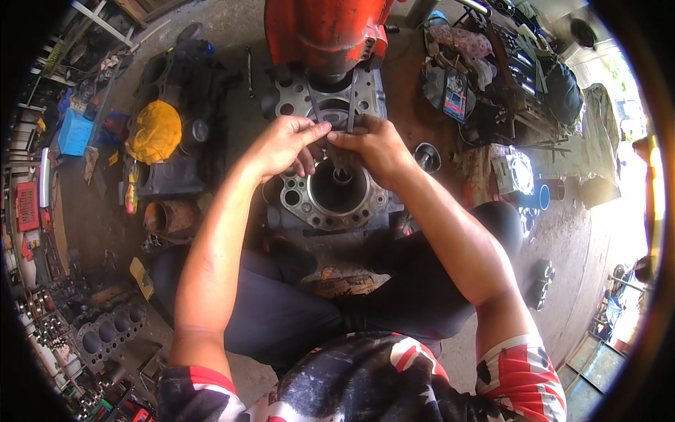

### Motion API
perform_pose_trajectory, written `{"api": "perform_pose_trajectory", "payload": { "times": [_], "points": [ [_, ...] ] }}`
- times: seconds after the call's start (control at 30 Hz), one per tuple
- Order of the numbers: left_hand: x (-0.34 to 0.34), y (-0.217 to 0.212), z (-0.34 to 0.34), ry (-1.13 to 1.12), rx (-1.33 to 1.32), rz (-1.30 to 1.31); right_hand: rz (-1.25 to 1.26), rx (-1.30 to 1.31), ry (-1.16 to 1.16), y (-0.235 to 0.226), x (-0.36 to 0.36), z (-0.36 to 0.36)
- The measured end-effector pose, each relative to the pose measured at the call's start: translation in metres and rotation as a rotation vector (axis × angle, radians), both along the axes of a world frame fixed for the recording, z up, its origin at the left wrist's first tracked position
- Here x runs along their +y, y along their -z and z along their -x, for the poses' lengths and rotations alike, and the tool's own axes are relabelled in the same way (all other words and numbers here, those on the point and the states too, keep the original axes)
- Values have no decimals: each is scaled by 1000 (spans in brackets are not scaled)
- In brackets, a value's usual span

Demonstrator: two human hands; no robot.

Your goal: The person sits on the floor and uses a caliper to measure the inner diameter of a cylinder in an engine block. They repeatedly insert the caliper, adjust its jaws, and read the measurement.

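Observation:
I sit on the floor over a grey engine block [365,95] with open round cylinder bores [339,188]. My left hand [280,146] and my right hand [376,144] meet above the near bore. Together the fingers pinch a thin dark metal strip tool [334,126] whose two legs spread upward over the block. A small ring-shaped part [342,176] hangs just under my fingers, over the bore. What exactly the fingertips grip is partly hidden by the hands.
An orange machine part [327,32] stands at the block's far end. A second dark engine block with a yellow cloth [155,130] lies to the left, a rusty cylinder liner [169,218] beside it. A cylinder head [109,330] lies lower left. Cluttered bench [492,63] at right.

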State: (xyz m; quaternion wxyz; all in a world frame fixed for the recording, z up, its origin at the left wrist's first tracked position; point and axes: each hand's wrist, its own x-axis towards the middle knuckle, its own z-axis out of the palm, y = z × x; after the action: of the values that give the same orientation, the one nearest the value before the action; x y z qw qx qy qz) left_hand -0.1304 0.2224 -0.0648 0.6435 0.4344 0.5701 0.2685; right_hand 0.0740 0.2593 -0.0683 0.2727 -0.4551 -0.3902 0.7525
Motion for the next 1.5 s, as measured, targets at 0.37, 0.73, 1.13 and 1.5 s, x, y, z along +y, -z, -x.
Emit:
{"api": "perform_pose_trajectory", "payload": {
  "times": [0.37,0.73,1.13,1.5],
  "points": [
    [1,1,1,1,3,-2,20,14,2,-2,0,1],
    [0,-5,2,12,-5,-1,29,4,10,-6,-3,2],
    [-1,-3,1,7,-14,-14,16,-29,-24,-4,-2,1],
    [-2,-4,3,5,-9,-33,-6,-17,-10,-6,-2,2]
  ]
}}
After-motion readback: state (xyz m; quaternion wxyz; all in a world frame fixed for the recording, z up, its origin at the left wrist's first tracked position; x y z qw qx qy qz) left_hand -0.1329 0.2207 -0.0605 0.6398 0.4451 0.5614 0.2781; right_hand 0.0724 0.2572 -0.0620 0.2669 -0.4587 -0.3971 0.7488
